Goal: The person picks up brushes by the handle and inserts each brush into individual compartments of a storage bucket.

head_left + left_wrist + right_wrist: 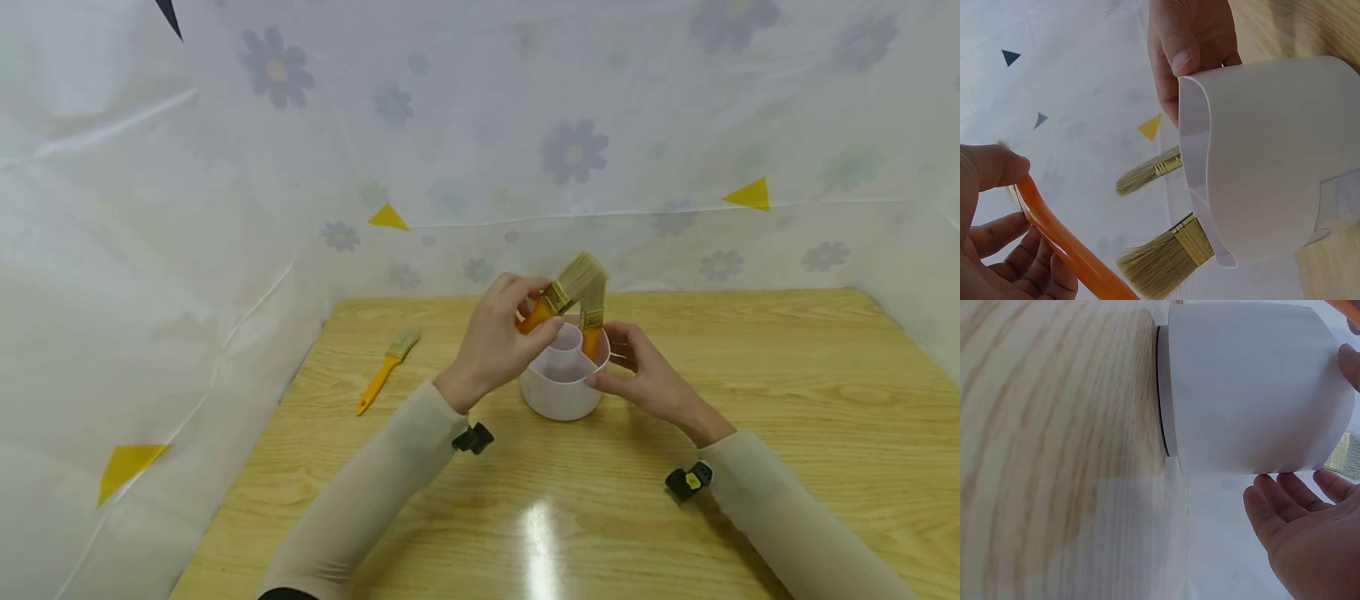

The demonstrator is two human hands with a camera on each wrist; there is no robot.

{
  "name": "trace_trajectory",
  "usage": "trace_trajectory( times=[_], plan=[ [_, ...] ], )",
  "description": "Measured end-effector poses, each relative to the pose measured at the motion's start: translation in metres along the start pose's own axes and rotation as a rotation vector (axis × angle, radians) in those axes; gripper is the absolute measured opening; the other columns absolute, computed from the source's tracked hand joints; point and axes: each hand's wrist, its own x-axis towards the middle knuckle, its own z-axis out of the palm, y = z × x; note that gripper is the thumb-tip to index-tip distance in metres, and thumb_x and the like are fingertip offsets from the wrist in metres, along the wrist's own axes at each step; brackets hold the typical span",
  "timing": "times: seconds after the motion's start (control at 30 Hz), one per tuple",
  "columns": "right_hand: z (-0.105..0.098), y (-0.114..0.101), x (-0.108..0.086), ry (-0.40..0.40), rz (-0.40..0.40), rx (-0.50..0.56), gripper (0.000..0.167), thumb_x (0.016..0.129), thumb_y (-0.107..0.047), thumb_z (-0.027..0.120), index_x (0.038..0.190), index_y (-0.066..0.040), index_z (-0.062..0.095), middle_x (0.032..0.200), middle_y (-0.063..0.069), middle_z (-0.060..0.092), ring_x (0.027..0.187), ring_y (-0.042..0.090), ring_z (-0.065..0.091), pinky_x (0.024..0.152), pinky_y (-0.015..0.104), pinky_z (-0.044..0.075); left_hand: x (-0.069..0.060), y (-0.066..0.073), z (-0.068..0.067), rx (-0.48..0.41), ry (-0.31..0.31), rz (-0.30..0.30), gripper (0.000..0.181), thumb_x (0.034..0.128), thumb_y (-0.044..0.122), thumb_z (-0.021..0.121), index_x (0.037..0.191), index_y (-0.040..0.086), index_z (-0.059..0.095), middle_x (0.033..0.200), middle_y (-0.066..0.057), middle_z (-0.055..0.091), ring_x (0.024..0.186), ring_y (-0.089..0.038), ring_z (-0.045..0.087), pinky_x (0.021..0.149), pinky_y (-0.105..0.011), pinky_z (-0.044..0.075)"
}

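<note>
In the head view my left hand (504,337) pinches an orange-handled brush (576,282) above a white round container (561,400), its bristles up and tilted right. The left wrist view shows my left hand (997,231) with thumb and fingertips on the orange handle (1072,250). A wide brush (1166,259) and a narrower brush (1147,174) stand inside the container (1272,162), bristles out. My right hand (648,375) grips the container's right side, thumb near its front rim; in the right wrist view the hand's fingers (1294,509) touch the wall.
A third orange-handled brush (386,367) lies on the wooden table (540,483), left of the container. Pale flowered sheeting (480,125) hangs behind and at the left side, with yellow triangles (750,195) on it.
</note>
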Motion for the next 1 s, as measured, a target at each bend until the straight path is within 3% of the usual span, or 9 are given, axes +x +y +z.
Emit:
trace_trajectory(
  times=[0.3,0.7,1.0],
  plan=[
    [0.0,0.0,0.0,-0.001,-0.009,-0.004,0.076,0.086,-0.016,0.072,0.145,-0.008,0.025,0.141,0.015,0.036,0.13,0.043,0.035,0.105,0.061,0.026,0.005,0.001,0.003,-0.01,0.011,-0.007,0.04,0.0848,0.018,0.072,0.121,0.005,0.062,0.101,-0.005,0.056,0.078,-0.012,0.054,0.065,-0.02,0.048],
    [-0.001,0.001,0.0,0.0,-0.009,0.012,0.075,0.086,-0.016,0.073,0.145,-0.009,0.026,0.141,0.014,0.037,0.13,0.038,0.037,0.105,0.059,0.027,0.014,0.002,0.008,-0.08,0.007,-0.052,0.04,0.0844,0.017,0.072,0.121,0.007,0.061,0.101,-0.004,0.056,0.078,-0.013,0.053,0.069,-0.021,0.048],
    [-0.001,0.0,0.0,-0.003,-0.011,0.011,0.076,0.086,-0.016,0.072,0.145,-0.008,0.026,0.142,0.015,0.036,0.13,0.038,0.036,0.105,0.059,0.028,0.019,0.001,0.012,-0.114,0.019,-0.053,0.039,0.0846,0.017,0.071,0.121,0.007,0.06,0.102,-0.005,0.057,0.079,-0.013,0.055,0.071,-0.023,0.05]
  ],
)
